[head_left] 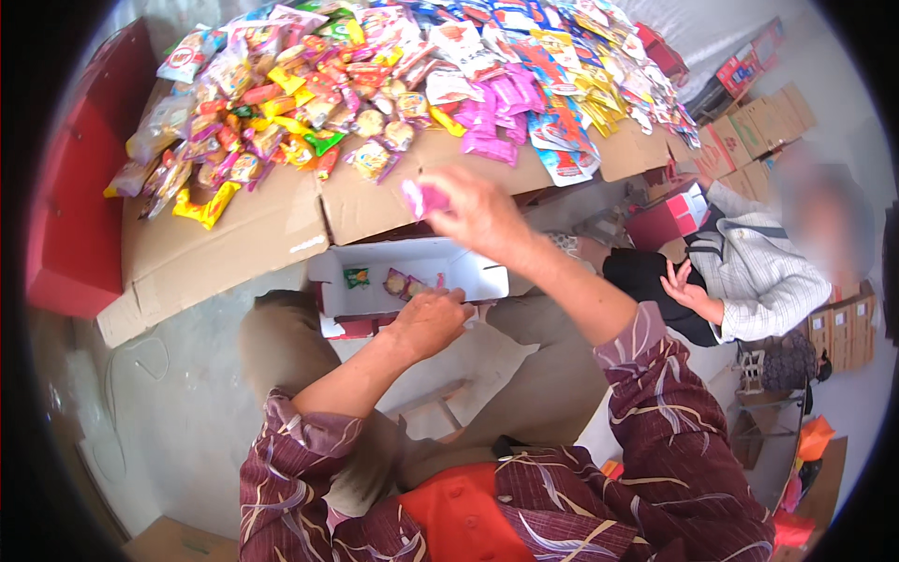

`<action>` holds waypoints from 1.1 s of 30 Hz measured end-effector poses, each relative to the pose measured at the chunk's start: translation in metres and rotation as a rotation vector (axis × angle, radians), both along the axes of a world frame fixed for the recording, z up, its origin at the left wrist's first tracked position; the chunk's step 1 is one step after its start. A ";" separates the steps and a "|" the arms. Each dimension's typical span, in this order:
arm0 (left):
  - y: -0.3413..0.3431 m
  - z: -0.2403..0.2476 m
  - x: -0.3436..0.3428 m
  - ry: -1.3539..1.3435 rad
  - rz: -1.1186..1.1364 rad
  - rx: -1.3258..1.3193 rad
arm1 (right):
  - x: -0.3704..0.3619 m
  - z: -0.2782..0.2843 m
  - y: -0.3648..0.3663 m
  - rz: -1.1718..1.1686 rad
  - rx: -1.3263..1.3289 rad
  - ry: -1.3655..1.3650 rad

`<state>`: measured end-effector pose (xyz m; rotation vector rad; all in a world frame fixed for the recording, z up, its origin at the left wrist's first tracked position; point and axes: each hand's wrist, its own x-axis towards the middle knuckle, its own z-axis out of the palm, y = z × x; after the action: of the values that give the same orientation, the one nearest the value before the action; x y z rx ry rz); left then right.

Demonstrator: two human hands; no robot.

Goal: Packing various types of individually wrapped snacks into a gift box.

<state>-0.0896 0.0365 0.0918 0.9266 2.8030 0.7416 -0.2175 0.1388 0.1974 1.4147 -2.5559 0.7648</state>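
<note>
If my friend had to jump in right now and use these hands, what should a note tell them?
Right hand: grip shut on a pink packet, held above the white box.
Left hand: rests on the box's near edge, steadying it on the lap.
Box: a green packet and a few others already lie inside.
Snack pile: many packets spread on the cardboard sheet ahead.
Done: a few packed. Left: the pink packet isn't in yet; the box has plenty of room.

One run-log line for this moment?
right hand: holds pink packet | left hand: on white box rim | snack pile: on cardboard
</note>
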 end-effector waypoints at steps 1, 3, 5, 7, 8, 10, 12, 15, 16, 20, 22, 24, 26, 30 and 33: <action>0.001 -0.002 -0.001 0.007 -0.016 0.003 | 0.008 -0.011 0.006 0.006 0.026 -0.062; 0.002 -0.006 0.001 -0.035 0.019 -0.029 | 0.016 -0.026 0.021 0.035 0.022 -0.141; 0.000 -0.008 0.001 0.018 0.018 0.009 | 0.011 -0.023 0.037 -0.041 -0.031 -0.249; -0.003 -0.007 0.002 0.068 0.031 0.043 | -0.004 -0.005 0.057 -0.178 -0.082 -0.263; -0.004 -0.006 0.003 0.026 0.040 0.021 | -0.022 -0.007 0.070 -0.191 -0.185 -0.014; -0.004 -0.005 0.000 0.002 0.039 0.005 | -0.044 0.015 0.096 -0.324 -0.189 0.159; -0.005 -0.009 0.000 -0.001 0.024 0.023 | -0.074 0.014 0.122 -0.382 -0.204 0.254; -0.006 -0.011 0.003 -0.005 0.040 0.011 | -0.096 0.020 0.118 -0.349 -0.219 0.279; -0.005 -0.013 0.004 -0.003 0.052 0.019 | -0.099 0.023 0.113 -0.328 -0.224 0.268; -0.006 -0.020 -0.002 0.097 0.025 0.036 | -0.137 0.035 0.073 -0.287 -0.187 0.175; -0.008 -0.019 0.000 0.081 0.037 0.047 | -0.159 0.035 0.051 -0.296 -0.186 0.187; -0.007 -0.017 -0.001 0.063 0.052 0.077 | -0.177 0.036 0.031 -0.387 -0.217 0.205; -0.008 -0.013 0.001 0.007 0.074 0.060 | -0.198 0.038 0.017 -0.373 -0.254 0.269; -0.010 -0.008 -0.001 -0.047 0.092 0.056 | -0.251 0.029 0.011 -0.477 -0.080 0.378; -0.013 -0.010 -0.002 -0.070 0.104 0.063 | -0.275 0.024 0.005 -0.564 0.081 0.279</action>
<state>-0.0919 0.0235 0.0819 0.7525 2.7987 0.8624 -0.4927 0.1439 0.2211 0.6811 -2.5765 0.3461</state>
